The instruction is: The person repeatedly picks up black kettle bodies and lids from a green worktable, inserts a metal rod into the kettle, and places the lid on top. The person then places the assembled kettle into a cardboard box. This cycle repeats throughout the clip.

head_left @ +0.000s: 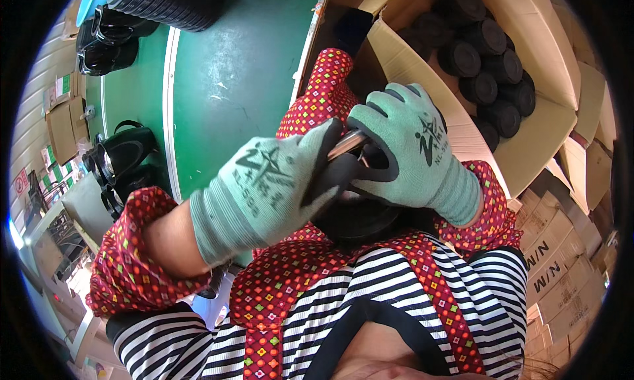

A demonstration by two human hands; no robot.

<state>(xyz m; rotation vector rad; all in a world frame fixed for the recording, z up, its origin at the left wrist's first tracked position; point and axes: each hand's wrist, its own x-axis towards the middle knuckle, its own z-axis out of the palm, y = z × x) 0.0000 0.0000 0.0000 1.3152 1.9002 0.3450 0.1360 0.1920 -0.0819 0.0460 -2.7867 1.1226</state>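
The person's gloved left hand [267, 182] closes around one end of a shiny metal piece [348, 144], the gloved right hand [408, 149] curled at its other end; whether either also grips the black round object [360, 225] below is hard to tell.

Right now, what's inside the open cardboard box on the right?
The cardboard box holds a pile of round black pieces. The upper ones show; whatever lies beneath them is covered, so depth and total count can't be told.

Grn gloves [261, 178] (blk palms [333, 175]), red patterned sleeves [125, 264], b/w top [320, 301]
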